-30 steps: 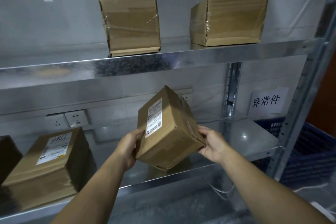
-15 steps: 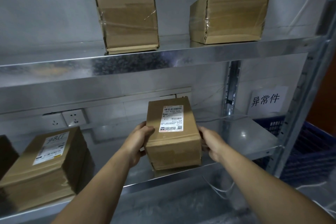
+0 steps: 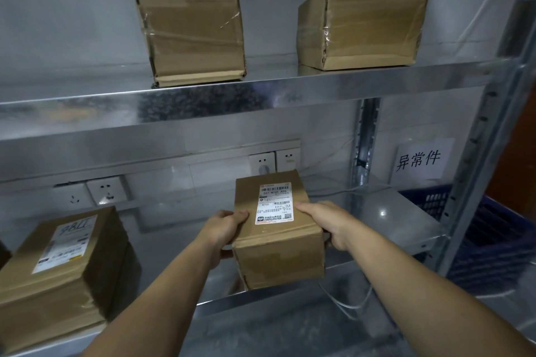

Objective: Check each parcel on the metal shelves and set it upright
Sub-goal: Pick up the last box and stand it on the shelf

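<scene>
The small parcel (image 3: 278,240) sits squarely between the two hands at the front edge of the lower shelf (image 3: 406,211), its label (image 3: 274,204) facing up and reading the right way round; whether its base already bears on the metal or hangs just above it cannot be told. The left hand (image 3: 224,229) grips the near left corner, fingers curled over the top edge; the right hand (image 3: 324,222) clasps the opposite side, fingers laid across the top beside the label and wrapped round the right edge. The step in hand looks like the setting-down of this box after its check — squared up and nearly placed. The next move calls for easing it down flat and a little further in from the lip, then letting go with both hands at once so it does not tip forward. Well out beyond the left hand lies a big parcel (image 3: 63,269), tilted, with its label askew — a likely next candidate. Above both hands, on the upper shelf (image 3: 261,95), stand a tall parcel (image 3: 188,26) and a low parcel (image 3: 365,23). Past the right hand hang a paper sign (image 3: 419,158) and a blue crate (image 3: 493,235).
</scene>
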{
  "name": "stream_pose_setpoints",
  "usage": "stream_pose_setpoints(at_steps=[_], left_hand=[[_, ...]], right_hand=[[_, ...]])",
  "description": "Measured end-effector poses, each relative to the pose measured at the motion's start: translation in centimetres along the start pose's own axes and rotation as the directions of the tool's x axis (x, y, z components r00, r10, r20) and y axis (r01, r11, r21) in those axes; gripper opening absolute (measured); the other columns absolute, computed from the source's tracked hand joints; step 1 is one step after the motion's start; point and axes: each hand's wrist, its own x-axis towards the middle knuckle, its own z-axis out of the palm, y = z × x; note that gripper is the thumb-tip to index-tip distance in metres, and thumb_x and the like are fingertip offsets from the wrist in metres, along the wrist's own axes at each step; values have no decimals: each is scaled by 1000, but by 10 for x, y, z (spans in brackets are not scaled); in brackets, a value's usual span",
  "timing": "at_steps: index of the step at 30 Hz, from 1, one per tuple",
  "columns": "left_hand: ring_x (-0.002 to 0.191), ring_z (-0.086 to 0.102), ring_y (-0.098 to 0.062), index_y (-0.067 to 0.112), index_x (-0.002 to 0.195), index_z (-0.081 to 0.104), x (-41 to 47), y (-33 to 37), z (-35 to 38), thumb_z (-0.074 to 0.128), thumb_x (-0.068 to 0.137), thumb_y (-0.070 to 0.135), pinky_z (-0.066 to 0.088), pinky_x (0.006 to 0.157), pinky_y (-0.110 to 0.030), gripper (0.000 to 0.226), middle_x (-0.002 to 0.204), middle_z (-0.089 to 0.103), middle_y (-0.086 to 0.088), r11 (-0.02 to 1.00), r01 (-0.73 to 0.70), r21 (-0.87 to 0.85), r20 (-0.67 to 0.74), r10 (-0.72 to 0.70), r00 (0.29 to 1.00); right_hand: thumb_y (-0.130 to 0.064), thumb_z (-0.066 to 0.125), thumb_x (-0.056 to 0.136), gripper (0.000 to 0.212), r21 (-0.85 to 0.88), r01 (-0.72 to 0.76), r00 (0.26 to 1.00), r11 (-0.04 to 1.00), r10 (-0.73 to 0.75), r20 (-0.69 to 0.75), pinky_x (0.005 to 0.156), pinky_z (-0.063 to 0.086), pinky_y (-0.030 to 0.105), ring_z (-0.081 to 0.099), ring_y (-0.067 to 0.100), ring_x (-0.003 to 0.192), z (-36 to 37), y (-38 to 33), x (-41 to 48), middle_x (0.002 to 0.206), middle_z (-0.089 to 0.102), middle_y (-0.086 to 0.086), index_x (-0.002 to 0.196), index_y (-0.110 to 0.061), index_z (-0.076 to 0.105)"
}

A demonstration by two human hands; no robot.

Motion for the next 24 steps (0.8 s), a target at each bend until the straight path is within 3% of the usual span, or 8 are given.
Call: stream_pose_setpoints(at_steps=[4, 7, 9, 12, 15, 17, 24], left_hand=[[87, 68, -25, 13, 113, 65, 6, -4, -1, 64, 95, 38, 54, 79, -37, 31, 99, 73, -8, 998, 54, -22, 15, -54, 998], [83, 71, -27, 7, 108, 69, 12, -6, 1, 65, 95, 36, 57, 80, -39, 32, 92, 78, -11, 997, 71, -38, 40, -70, 997], [84, 73, -28, 7, 110, 68, 17, -5, 2, 64, 95, 35, 58, 77, -39, 32, 92, 78, -11, 998, 62, -8, 38, -62, 997], [86, 73, -28, 9, 112, 67, 21, -2, 3, 60, 97, 34, 57, 73, -37, 30, 95, 78, -11, 998, 51, 44, 41, -53, 998], [86, 72, -28, 10, 109, 66, 23, 0, 5, 57, 100, 30, 57, 73, -37, 24, 97, 77, -11, 996, 31, 83, 44, -35, 998], [84, 71, -27, 11, 106, 65, 21, 2, 8, 55, 101, 27, 57, 76, -37, 19, 97, 76, -11, 995, 21, 97, 46, -26, 999], [81, 70, -26, 11, 108, 63, 21, 4, 11, 52, 102, 24, 54, 65, -31, 18, 98, 75, -11, 991, 11, 131, 49, -17, 999]], right_hand=[[-46, 76, 84, 48, -48, -44, 999, 998, 45, 26, 80, 56, 45, 70, 25, 92, 1, -5, 7, 101, 76, 6, 119, -15, 66], [-36, 74, 88, 39, -42, -50, 999, 998, 51, 15, 51, 53, 28, 69, 19, 71, 0, -6, 12, 88, 75, 6, 117, -11, 66], [-31, 73, 90, 30, -41, -37, 999, 998, 38, 12, 42, 48, 22, 67, 15, 54, 0, -7, 12, 74, 73, 3, 111, -9, 68], [-23, 70, 94, 13, -30, -7, 1000, 1000, 8, 18, 39, 43, 17, 64, 10, 44, -1, -8, 12, 58, 70, -1, 91, -10, 68], [-16, 67, 96, 14, -20, 26, 999, 999, -26, 22, 49, 51, 22, 68, 12, 55, 0, -7, 12, 58, 72, -3, 82, -13, 65], [-11, 66, 96, 18, -23, 33, 999, 999, -32, 24, 56, 55, 25, 69, 14, 61, 0, -6, 13, 59, 72, -3, 79, -14, 64], [-7, 64, 96, 12, -8, 20, 999, 1000, -19, 28, 55, 57, 26, 72, 17, 62, 3, -3, 18, 70, 76, 4, 85, -9, 68]])
